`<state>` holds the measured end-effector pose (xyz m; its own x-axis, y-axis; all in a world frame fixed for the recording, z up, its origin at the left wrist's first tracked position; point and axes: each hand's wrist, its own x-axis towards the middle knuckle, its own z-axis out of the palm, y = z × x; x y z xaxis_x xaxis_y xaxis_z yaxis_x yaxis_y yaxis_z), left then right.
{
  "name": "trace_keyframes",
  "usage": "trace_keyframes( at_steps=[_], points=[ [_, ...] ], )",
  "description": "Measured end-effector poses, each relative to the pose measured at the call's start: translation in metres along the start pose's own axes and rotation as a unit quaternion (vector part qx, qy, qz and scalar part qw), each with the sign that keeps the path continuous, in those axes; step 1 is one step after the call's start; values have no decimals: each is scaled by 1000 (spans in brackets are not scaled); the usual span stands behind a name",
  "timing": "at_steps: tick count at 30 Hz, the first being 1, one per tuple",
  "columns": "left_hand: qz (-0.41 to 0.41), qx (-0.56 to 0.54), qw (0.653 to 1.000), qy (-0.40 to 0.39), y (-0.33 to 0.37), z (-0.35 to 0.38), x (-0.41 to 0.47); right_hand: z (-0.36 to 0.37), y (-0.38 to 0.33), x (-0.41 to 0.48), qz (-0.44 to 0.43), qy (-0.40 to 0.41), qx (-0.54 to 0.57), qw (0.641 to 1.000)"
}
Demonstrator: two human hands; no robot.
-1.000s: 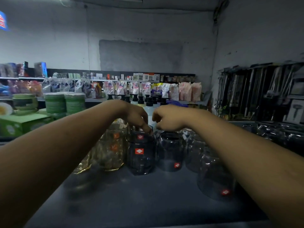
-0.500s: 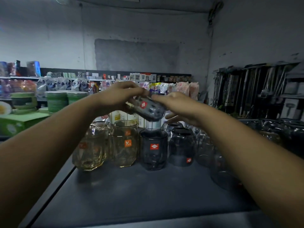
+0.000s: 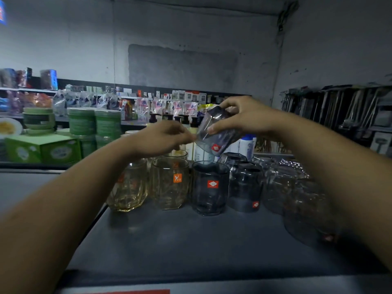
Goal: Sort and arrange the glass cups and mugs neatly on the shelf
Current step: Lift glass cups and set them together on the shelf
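Left fingers (image 3: 187, 135) at tilted glass (image 3: 222, 141) rim, grip unclear

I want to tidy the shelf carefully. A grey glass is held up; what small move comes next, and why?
Probably set the tilted grey glass down in front of the upright grey glass: the right hand holds it above, and the shelf there is bare.

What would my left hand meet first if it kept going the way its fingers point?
The tilted smoky grey glass cup gripped by your right hand. The fingertips of the left hand sit right at its rim, though whether they touch is unclear.
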<state>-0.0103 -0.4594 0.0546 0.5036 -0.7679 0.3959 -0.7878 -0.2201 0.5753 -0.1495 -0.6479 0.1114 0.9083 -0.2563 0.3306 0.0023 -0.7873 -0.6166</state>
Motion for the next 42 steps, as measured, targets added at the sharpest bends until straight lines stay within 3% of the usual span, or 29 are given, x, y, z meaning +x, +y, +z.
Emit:
trace_keyframes(
  at_steps=[2, 5, 12, 23, 29, 42],
  points=[
    [0, 92, 996, 3, -8, 2, 2, 4, -3, 5, -7, -18, -89, 996],
    [-4, 136, 991, -8, -9, 5, 2, 13, 0, 18, -15, -44, -175, 983],
    [2, 194, 981, -31, -9, 5, 0, 34, 13, 48, 25, -149, -190, 970],
    [9, 189, 982, -22, -9, 6, -2, 59, 15, 61, 79, -241, -247, 935],
    [8, 195, 981, -22, -8, 7, -4, 61, 11, 57, 62, -238, -292, 924],
    [68, 216, 974, 6, 12, 10, -11, 47, 19, 26, -19, -140, -205, 969]
  ],
)
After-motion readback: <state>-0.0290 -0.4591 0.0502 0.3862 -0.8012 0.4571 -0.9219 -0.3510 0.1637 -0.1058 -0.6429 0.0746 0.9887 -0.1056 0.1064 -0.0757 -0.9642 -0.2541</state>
